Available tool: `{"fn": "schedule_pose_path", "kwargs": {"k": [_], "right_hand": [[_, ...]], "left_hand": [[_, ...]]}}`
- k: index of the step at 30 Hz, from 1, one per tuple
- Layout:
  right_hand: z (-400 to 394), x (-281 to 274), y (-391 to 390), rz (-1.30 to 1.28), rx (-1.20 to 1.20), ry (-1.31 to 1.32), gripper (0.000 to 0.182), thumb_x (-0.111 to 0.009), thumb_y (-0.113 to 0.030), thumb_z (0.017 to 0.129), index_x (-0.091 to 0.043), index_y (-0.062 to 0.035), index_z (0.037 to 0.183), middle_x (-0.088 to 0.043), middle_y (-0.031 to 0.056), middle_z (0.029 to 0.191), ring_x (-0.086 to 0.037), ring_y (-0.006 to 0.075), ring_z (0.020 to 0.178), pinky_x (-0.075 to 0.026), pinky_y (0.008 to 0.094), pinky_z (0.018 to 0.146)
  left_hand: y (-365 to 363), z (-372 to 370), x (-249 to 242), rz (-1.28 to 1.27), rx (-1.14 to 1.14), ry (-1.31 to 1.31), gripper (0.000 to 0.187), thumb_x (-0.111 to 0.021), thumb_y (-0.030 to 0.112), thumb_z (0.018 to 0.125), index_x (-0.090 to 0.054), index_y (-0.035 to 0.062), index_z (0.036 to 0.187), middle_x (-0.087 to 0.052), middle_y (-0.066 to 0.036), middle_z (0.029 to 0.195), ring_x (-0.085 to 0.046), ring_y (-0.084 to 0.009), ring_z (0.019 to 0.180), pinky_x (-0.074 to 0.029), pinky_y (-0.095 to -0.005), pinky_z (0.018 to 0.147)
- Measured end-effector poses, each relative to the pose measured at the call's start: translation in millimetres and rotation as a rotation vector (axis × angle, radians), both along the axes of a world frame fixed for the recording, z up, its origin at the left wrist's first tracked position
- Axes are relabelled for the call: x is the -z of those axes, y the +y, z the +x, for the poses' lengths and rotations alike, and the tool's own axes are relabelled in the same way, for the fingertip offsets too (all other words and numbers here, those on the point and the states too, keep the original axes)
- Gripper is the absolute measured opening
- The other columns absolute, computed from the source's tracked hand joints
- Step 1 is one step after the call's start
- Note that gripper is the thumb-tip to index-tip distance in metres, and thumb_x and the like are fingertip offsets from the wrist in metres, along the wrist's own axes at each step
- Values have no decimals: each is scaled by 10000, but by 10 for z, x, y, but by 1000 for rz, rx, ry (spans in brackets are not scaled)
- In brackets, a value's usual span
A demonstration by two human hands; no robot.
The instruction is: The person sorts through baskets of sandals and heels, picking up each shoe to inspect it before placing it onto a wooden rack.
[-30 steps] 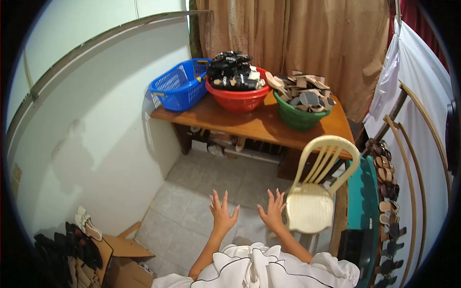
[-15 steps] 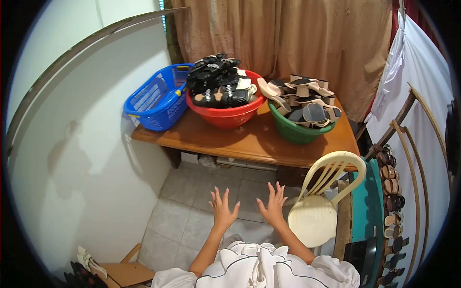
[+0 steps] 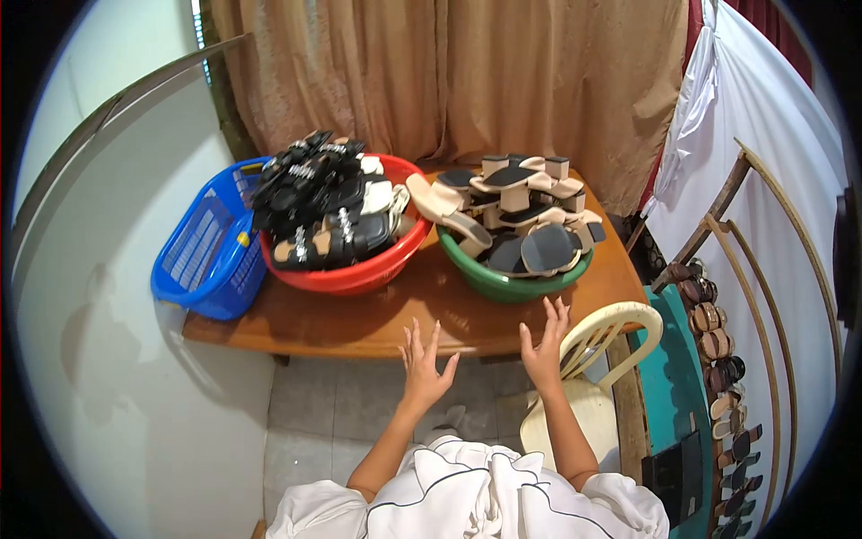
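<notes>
Left hand [image 3: 426,377] and right hand [image 3: 541,357] moved nearer glossy brown wooden table [image 3: 462,336], empty, spread, apart; likely approach step, touching round green plastic basin [image 3: 494,284] needs more reach.

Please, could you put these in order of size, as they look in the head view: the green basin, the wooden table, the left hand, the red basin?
Largest to smallest:
1. Wooden table
2. Red basin
3. Green basin
4. Left hand, smallest although it looks nearest to the camera
</notes>
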State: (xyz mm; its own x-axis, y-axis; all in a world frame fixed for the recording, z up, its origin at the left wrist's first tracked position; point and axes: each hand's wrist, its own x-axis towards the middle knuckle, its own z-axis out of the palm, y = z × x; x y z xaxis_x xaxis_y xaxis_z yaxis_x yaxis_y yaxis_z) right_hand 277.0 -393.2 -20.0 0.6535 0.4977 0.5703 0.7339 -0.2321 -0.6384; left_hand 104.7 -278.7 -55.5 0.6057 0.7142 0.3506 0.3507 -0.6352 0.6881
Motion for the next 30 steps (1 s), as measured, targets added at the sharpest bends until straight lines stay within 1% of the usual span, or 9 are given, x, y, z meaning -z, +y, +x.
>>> {"fn": "schedule_pose_path", "kwargs": {"k": [1,3,6,13,15,17,19,26,30], "right_hand": [[134,-101,91,61,2,-21,518,-569,-102,799,-356,-38,1267,-244,191,1346,-216,368,1262,-192,431,1027],[360,-346,224,152,54,-148,467,-553,-77,796,-386,-17,1228,-331,194,1284,-336,352,1196,-269,416,991],[694,-592,432,276,39,-208,400,-553,-26,779,-437,-10,1162,-394,177,1224,-387,341,1147,-311,390,962],[1918,-930,1130,-94,-79,-431,521,-634,-66,699,-439,-95,1181,-431,131,1186,-432,331,1081,-355,413,906],[2197,-986,1319,-209,-67,-473,591,-670,-93,668,-420,-100,1203,-428,126,1186,-430,335,1082,-354,423,898],[2435,-1007,1472,-367,-129,-458,686,-708,-80,592,-416,-130,1210,-461,99,1155,-442,295,1086,-351,416,885],[2508,-1008,1576,-462,-92,-538,641,-696,-71,579,-444,-103,1168,-499,86,1122,-452,280,1083,-350,377,874],[2602,-929,1716,-376,-98,-489,542,-707,-137,575,-506,-136,1079,-554,63,1057,-486,238,1052,-296,428,913],[2569,-956,1687,-351,-102,-531,509,-686,-108,569,-523,-132,1050,-567,54,1009,-504,222,1012,-292,415,914]], "left_hand": [[123,105,-74,3,15,-16,670,-598,311,783,-288,144,1353,-78,-228,1417,-69,-455,1289,-115,-599,992],[341,319,-192,11,51,-48,671,-600,305,783,-287,144,1354,-76,-218,1421,-71,-461,1287,-127,-609,982],[664,633,-282,52,111,-92,658,-597,298,787,-296,131,1348,-89,-212,1422,-88,-472,1281,-149,-622,968],[1175,1142,-244,47,218,-109,636,-590,300,790,-322,113,1336,-164,-203,1410,-107,-443,1290,-152,-615,971],[1248,1207,-178,36,259,53,677,-582,319,788,-272,131,1360,-139,-196,1419,-117,-447,1286,-154,-624,965],[1264,1205,-237,49,314,237,719,-581,334,783,-217,165,1380,-91,-189,1429,-123,-460,1278,-167,-633,957],[1305,1202,-193,125,312,297,725,-572,355,785,-196,198,1385,-64,-170,1438,-152,-462,1269,-182,-635,954],[1346,1187,-179,119,302,330,696,-568,361,790,-214,242,1378,-78,-141,1444,-195,-449,1262,-183,-626,962],[1304,1215,-196,91,279,333,688,-558,332,797,-204,240,1380,-71,-122,1448,-206,-458,1253,-176,-649,948]]}}
